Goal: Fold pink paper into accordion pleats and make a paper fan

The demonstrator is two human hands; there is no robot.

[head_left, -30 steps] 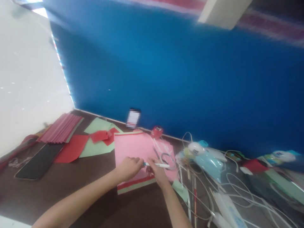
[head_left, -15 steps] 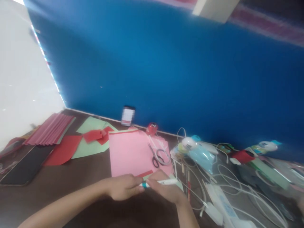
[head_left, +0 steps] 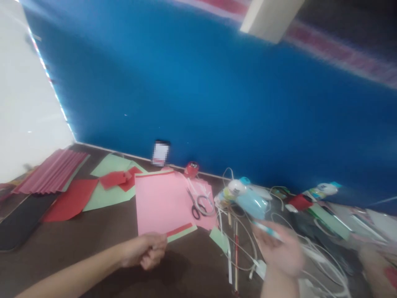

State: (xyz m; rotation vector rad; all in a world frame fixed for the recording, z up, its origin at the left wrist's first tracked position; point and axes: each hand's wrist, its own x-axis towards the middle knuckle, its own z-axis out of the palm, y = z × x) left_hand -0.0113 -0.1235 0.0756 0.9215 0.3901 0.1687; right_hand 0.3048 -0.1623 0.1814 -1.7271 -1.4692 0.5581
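My right hand (head_left: 281,248) is raised over the cables on the right, blurred by motion. Its fingers are closed around a slim white-and-teal pen (head_left: 268,230). My left hand (head_left: 149,250) is curled at the near left corner of a pink paper sheet (head_left: 164,203) with red and pale green strips along its edges. Whatever those curled fingers hold, if anything, is hidden. Scissors (head_left: 196,210) with dark handles lie on the sheet's right part, beside a pale ring (head_left: 205,206). A small green paper piece (head_left: 219,239) rests right of the sheet.
Left are pleated pink paper (head_left: 51,171), red paper (head_left: 71,200), green paper (head_left: 108,198) and a dark flat device (head_left: 25,221). A red object (head_left: 191,169) sits by the blue wall (head_left: 192,91). White cables (head_left: 328,258) and a bottle (head_left: 237,187) crowd the right. Another person's hand (head_left: 374,265) shows far right.
My hands were together on the pen in front of the pink sheet. My right hand has carried the pen rightward over the cables; my left has moved slightly left and curled. The view shifted slightly.
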